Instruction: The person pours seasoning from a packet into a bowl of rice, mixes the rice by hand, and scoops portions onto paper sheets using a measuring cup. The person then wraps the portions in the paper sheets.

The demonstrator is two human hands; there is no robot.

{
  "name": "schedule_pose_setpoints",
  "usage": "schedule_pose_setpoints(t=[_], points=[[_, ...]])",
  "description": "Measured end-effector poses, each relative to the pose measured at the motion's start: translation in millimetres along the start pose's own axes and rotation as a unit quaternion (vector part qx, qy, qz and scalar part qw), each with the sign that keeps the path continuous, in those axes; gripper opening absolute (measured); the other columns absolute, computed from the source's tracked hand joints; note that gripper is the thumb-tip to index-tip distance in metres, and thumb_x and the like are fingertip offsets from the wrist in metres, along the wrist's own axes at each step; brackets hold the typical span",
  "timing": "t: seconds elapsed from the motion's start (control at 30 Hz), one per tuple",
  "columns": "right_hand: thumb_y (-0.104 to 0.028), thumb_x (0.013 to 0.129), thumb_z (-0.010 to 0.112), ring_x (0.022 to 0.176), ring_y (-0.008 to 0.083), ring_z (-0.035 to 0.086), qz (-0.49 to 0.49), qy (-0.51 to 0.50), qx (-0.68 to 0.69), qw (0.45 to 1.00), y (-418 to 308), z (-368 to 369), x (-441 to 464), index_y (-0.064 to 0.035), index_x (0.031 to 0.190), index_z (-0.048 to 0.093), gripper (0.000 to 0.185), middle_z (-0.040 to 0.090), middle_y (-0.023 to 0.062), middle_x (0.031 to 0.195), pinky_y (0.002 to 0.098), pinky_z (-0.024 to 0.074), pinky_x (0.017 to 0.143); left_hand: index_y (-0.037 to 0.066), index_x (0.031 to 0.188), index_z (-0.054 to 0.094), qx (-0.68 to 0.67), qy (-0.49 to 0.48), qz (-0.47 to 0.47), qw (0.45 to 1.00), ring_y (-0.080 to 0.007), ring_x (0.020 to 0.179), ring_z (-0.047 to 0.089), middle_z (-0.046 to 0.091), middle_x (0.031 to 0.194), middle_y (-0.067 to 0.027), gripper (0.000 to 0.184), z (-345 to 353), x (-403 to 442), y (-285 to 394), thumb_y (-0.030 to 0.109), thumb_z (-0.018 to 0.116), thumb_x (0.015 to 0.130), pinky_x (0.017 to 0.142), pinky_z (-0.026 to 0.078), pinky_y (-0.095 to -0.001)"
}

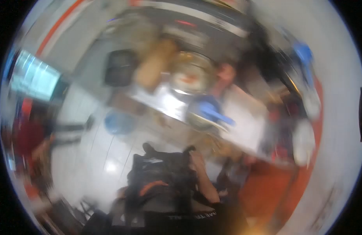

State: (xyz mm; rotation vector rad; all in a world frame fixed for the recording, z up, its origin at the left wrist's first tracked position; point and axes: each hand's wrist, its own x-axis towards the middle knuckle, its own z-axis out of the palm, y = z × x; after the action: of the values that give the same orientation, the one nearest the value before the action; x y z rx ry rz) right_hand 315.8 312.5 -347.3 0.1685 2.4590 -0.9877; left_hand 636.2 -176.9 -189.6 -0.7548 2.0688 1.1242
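The whole view is smeared by motion. My right hand (196, 159) hangs low by my right hip, against my dark clothing (161, 172). Its fingers are too blurred to read, and whether anything is in them does not show. My left hand is out of sight behind my body. Ahead of me on the counter (243, 113) stands a round metal bowl or pot (175, 80) with pale and orange-red contents. Nearer to me is a dark round pan or bowl (192, 117) with a blue-handled utensil (212, 111) lying across it.
A tan, board-like shape (155, 64) and a black container (120, 68) lie left of the bowl. On the tiled floor (99, 156) stands a blue bucket (120, 122). Another person in a dark red top (30, 133) is at far left. An orange-red surface (267, 192) lies at right.
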Motion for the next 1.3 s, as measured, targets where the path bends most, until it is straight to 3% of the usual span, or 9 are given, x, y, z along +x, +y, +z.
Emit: schedule_pose_setpoints(t=[0.07,0.1,0.2,0.27,0.53,0.73,0.93,1.1,1.3], points=[[-0.052,0.100,0.042,0.103,0.0361,0.064,0.115,-0.134,-0.011,0.984,-101.7,-44.2,-1.9,-0.0061,0.129,0.063,0.058,0.068,0.0218,0.116,0.0452,0.0464,0.097,0.003,0.142,0.052,0.053,0.057,0.141,0.987,-0.0344,0.129,0.053,0.053,0.145,-0.0198,0.075,39.1,-6.4,-48.4,0.051,0.069,0.086,0.108,0.040,-0.0501],[-0.056,0.100,0.040,0.105,0.0352,0.063,0.166,-0.201,-0.027,0.965,-162.8,-76.0,-4.1,-0.0082,0.138,0.060,0.064,0.068,0.0205,0.119,0.0441,0.0459,0.100,0.005,0.137,0.057,-0.143,0.109,-0.171,0.969,-0.0376,0.127,0.053,0.056,0.140,-0.0197,0.072,59.5,-11.7,-40.1,0.047,0.075,0.081,0.107,0.040,-0.0503],[-0.039,0.094,0.058,0.099,0.0328,0.064,-0.070,-0.121,-0.073,0.987,-130.8,-11.9,36.4,-0.0010,0.112,0.067,0.043,0.066,0.0213,0.112,0.0444,0.0499,0.087,0.003,0.118,0.069,0.037,0.342,-0.089,0.935,-0.0368,0.101,0.069,0.071,0.108,-0.0233,0.053,84.6,-48.1,-36.2,0.034,0.080,0.077,0.090,0.054,-0.0468],[-0.039,0.096,0.056,0.097,0.0307,0.063,-0.040,-0.171,-0.108,0.979,-181.3,9.3,53.7,-0.0012,0.112,0.066,0.043,0.066,0.0188,0.109,0.0430,0.0496,0.086,0.002,0.117,0.068,-0.397,0.326,-0.203,0.833,-0.0366,0.116,0.060,0.066,0.119,-0.0199,0.065,105.9,-27.8,-78.3,0.043,0.086,0.070,0.098,0.049,-0.0443],[-0.042,0.102,0.051,0.090,0.0224,0.059,-0.078,-0.332,-0.138,0.930,-336.0,146.8,68.3,-0.0021,0.111,0.063,0.042,0.063,0.0091,0.097,0.0374,0.0483,0.081,-0.001,0.114,0.068,-0.359,0.378,-0.371,0.769,-0.0366,0.114,0.063,0.067,0.119,-0.0242,0.053,6.0,14.7,-91.3,0.031,0.083,0.074,0.098,0.051,-0.0433],[-0.056,0.105,0.041,0.075,0.0166,0.052,-0.016,-0.246,0.176,0.953,-543.3,226.1,46.1,-0.0078,0.104,0.061,0.052,0.055,0.0010,0.081,0.0323,0.0451,0.073,0.003,0.125,0.063,-0.453,0.532,-0.253,0.669,-0.0325,0.113,0.062,0.062,0.125,-0.0191,0.043,-91.3,13.5,-121.2,0.027,0.072,0.090,0.098,0.048,-0.0434],[-0.055,0.101,0.052,0.079,0.0153,0.052,0.001,-0.033,0.596,0.802,-611.3,189.5,51.2,-0.0096,0.108,0.060,0.047,0.055,0.0006,0.093,0.0320,0.0464,0.071,0.009,0.134,0.058,-0.524,0.414,-0.283,0.688,-0.0278,0.112,0.062,0.060,0.132,-0.0145,0.042,-15.9,16.0,-226.4,0.029,0.062,0.097,0.091,0.049,-0.0430],[-0.038,0.091,0.064,0.102,0.0291,0.063,-0.071,0.115,0.153,0.979,-672.8,168.2,50.1,-0.0053,0.129,0.059,0.050,0.064,0.0118,0.108,0.0397,0.0484,0.095,0.010,0.136,0.055,-0.563,0.342,-0.296,0.692,-0.0261,0.111,0.063,0.060,0.132,-0.0135,0.042,-42.2,-4.7,-258.8,0.030,0.057,0.099,0.087,0.050,-0.0412],[-0.041,0.090,0.064,0.121,0.0321,0.061,-0.218,0.102,-0.254,0.937,-704.8,171.1,62.2,-0.0073,0.130,0.061,0.052,0.066,0.0183,0.126,0.0415,0.0458,0.106,0.011,0.139,0.052,-0.566,0.377,-0.244,0.692,-0.0241,0.111,0.063,0.061,0.131,-0.0123,0.043,-134.7,-11.9,-279.6,0.032,0.051,0.102,0.082,0.051,-0.0390]])
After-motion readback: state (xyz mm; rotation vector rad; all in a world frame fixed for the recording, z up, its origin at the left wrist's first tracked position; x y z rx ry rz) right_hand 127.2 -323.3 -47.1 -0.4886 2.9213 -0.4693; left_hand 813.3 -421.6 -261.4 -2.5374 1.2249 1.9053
